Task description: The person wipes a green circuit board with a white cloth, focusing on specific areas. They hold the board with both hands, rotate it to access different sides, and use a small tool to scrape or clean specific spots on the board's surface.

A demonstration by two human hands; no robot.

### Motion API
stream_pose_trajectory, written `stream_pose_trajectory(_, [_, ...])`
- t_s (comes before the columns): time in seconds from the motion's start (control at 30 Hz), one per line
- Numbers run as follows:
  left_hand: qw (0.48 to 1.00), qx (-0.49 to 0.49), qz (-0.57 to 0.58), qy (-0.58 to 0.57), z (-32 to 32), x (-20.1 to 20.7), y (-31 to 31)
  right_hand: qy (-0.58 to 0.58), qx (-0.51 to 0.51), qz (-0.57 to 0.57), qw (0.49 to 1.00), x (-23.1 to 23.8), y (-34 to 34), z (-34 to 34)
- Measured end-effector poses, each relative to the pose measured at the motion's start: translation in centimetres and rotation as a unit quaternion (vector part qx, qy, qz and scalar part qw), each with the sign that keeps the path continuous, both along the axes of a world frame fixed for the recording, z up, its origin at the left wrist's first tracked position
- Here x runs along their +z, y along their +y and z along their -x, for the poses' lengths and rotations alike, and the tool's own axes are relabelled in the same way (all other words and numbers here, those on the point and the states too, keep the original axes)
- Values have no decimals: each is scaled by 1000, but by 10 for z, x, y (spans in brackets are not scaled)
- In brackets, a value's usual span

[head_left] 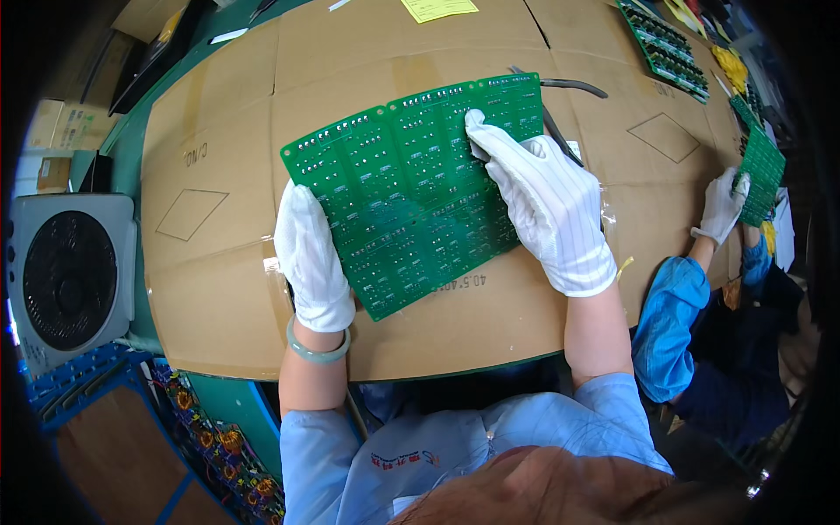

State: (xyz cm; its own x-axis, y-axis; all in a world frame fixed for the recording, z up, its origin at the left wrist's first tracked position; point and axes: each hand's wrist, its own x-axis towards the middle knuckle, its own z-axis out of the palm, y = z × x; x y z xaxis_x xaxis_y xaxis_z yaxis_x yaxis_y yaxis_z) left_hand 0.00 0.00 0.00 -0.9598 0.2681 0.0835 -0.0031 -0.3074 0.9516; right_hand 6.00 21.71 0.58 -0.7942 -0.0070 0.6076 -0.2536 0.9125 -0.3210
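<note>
Gripping board [407,219] with left hand [313,258].
Touching its face with right hand [547,201], grip unclear; facing partly hidden pliers [577,85] beyond its fingers, cardboard [210,289] underneath, cartons [74,127] far left of left fingers, contents unseen.

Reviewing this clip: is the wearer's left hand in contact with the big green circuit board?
Touching. The head view shows the gloved left hand against the left edge of the green circuit board, with no gap between them.

Left hand [312,258] holds a green circuit board [411,214], right hand [556,206] touching it.
</note>
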Motion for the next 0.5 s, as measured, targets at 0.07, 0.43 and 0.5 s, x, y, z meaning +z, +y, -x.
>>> stream_pose_trajectory(0.07, [1000,2,-2,2,-1,2,0,-9,2,1,1000,1,1,-1])
stream_pose_trajectory(0.43, [999,-19,-4,50,-5,6,1,-60,-29,-62,996,15,-5,-13])
stream_pose_trajectory(0.5, [998,-14,9,53,-5,6,1,-71,-26,-59,995,17,-5,-14])
